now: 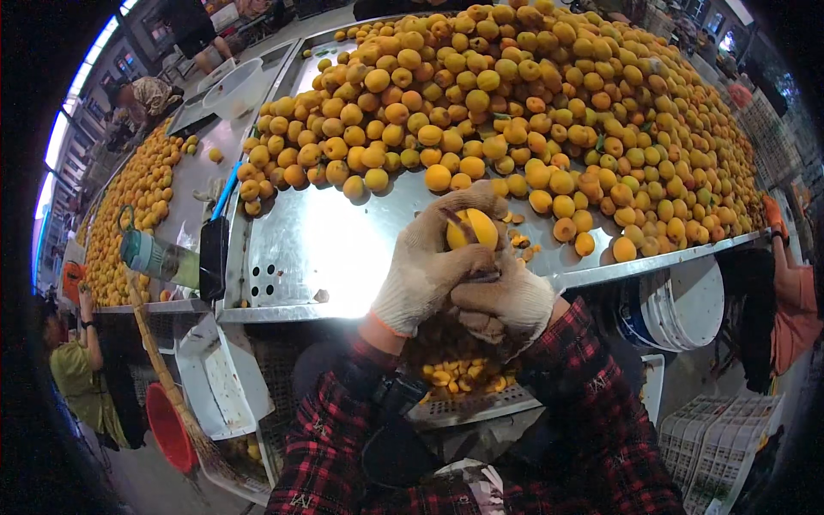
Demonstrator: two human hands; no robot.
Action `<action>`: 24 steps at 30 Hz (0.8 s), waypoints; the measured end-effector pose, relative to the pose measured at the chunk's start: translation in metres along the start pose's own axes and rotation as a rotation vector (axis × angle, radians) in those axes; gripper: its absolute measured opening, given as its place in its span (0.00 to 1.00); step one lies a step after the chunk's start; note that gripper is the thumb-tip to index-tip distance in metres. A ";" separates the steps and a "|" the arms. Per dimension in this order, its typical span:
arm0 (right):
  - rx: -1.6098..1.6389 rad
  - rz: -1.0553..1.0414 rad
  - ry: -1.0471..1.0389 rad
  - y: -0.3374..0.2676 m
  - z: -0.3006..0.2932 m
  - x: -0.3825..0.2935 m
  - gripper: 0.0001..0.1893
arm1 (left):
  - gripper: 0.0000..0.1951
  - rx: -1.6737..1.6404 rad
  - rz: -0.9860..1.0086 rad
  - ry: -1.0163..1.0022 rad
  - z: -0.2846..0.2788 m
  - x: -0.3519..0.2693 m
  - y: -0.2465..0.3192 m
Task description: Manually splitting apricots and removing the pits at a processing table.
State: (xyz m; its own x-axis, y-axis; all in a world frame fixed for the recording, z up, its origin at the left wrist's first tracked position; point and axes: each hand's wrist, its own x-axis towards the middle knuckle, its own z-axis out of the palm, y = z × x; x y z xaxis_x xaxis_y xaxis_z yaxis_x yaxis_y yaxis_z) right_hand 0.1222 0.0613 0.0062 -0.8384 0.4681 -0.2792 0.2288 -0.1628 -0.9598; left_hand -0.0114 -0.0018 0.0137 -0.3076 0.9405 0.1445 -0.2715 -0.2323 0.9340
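My left hand [428, 257], in a soiled white knit glove, grips a yellow apricot [477, 230] at the near edge of the metal table. My right hand [505, 299], gloved the same way, is closed just below and to the right, close against the left. A thin dark blade [458, 224] lies against the fruit's left side; its handle is mostly hidden by the fingers, apparently in the right hand. Below my hands, apricot halves [463, 376] fill a perforated light-coloured crate [476, 410]. Small orange scraps [524, 246] lie on the table just behind the right hand.
A large heap of whole apricots [489, 96] covers the metal table [277, 225]. Left stand a bottle [158, 257], a black case [214, 257], a straw broom [161, 354] and a red basin [168, 425]. White buckets [689, 302] stand right. Other people work at both sides.
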 end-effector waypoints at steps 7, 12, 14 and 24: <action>-0.618 -0.155 0.062 -0.012 -0.015 0.009 0.16 | 0.29 0.317 0.076 0.349 -0.007 0.004 0.007; 0.103 -0.038 0.298 -0.018 -0.023 0.000 0.15 | 0.36 0.504 0.342 0.070 -0.012 -0.004 -0.010; 0.143 -0.115 0.260 -0.015 -0.020 0.002 0.16 | 0.37 0.801 0.448 -0.031 -0.004 -0.009 -0.010; 0.445 -0.062 0.136 -0.013 -0.028 -0.005 0.15 | 0.30 0.366 0.187 0.065 -0.004 -0.009 -0.011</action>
State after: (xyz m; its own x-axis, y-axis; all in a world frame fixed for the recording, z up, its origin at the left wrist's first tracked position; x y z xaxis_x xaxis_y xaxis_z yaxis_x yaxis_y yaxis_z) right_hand 0.1372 0.0855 0.0195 -0.7646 0.5932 -0.2520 -0.0787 -0.4739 -0.8771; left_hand -0.0091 -0.0090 0.0011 -0.3807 0.8703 0.3125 0.1334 -0.2828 0.9499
